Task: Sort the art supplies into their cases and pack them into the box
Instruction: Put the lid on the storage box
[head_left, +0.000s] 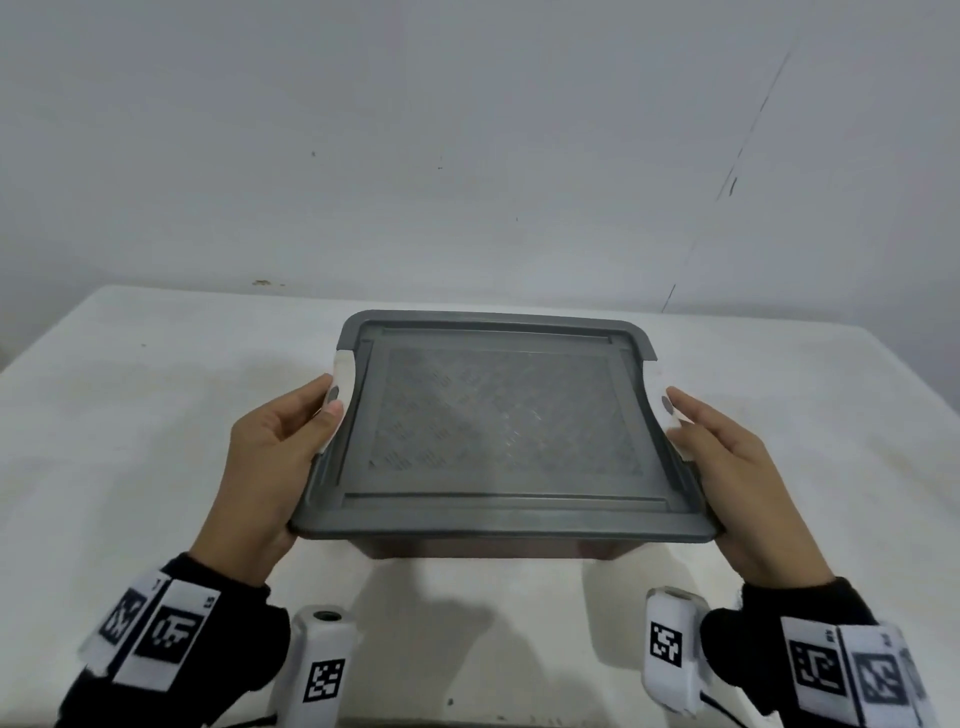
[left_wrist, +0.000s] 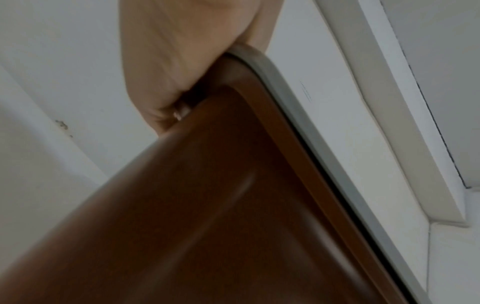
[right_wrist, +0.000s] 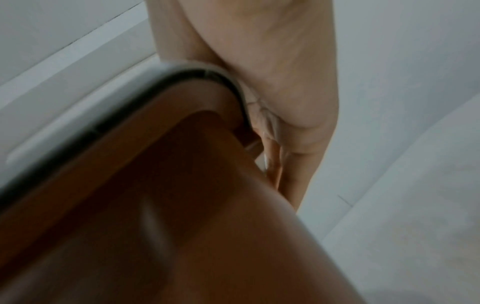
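A brown box with a grey lid (head_left: 498, 431) is held above the table, the lid closed over it. My left hand (head_left: 280, 457) grips its left side, thumb on the white latch (head_left: 340, 395). My right hand (head_left: 727, 467) grips the right side, thumb by the other white latch (head_left: 667, 410). In the left wrist view the brown box wall (left_wrist: 207, 205) and grey lid rim (left_wrist: 298, 115) fill the frame under my palm (left_wrist: 168, 61). The right wrist view shows the box wall (right_wrist: 182, 205) with my fingers (right_wrist: 291, 164) curled under the rim. The box's contents are hidden.
The table (head_left: 130, 415) has a white cloth and runs to a pale wall (head_left: 467, 130) behind. The box's shadow falls on the cloth near the front edge. No other objects show on the table.
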